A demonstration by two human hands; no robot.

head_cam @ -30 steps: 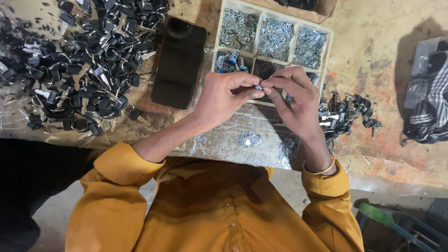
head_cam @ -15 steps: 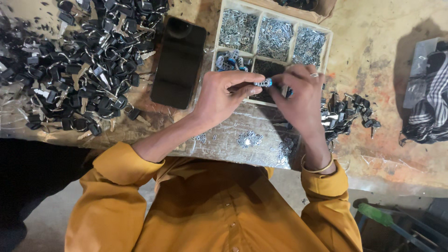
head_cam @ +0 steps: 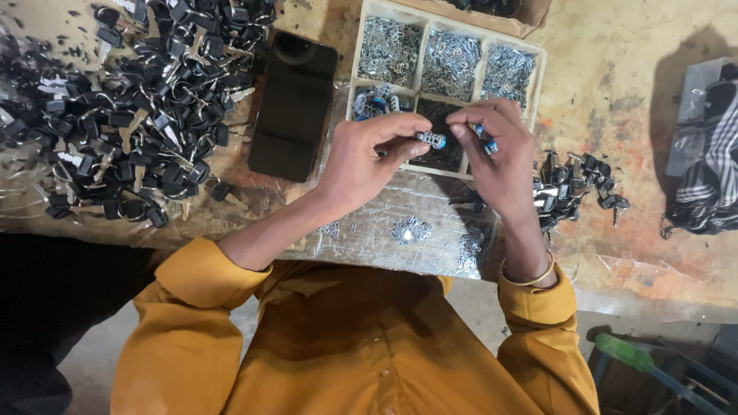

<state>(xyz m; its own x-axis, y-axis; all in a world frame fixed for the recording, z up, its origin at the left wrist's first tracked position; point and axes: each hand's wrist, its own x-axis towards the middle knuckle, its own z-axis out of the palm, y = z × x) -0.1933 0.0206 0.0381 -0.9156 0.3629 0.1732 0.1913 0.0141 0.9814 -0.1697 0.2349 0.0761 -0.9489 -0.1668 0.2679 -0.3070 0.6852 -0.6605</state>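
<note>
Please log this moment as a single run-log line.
left hand: pinching small silver-and-blue metal cylinder | right hand: fingertips at cylinder, another blue piece tucked in hand | under hands: divided wooden parts tray

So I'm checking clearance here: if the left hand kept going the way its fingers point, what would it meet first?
Probably the small silver-and-blue cylinder pinched at its fingertips, then the right hand just beyond. The left hand points right, above the compartment tray; depth is unclear.

Worn, stained wooden workbench
</note>
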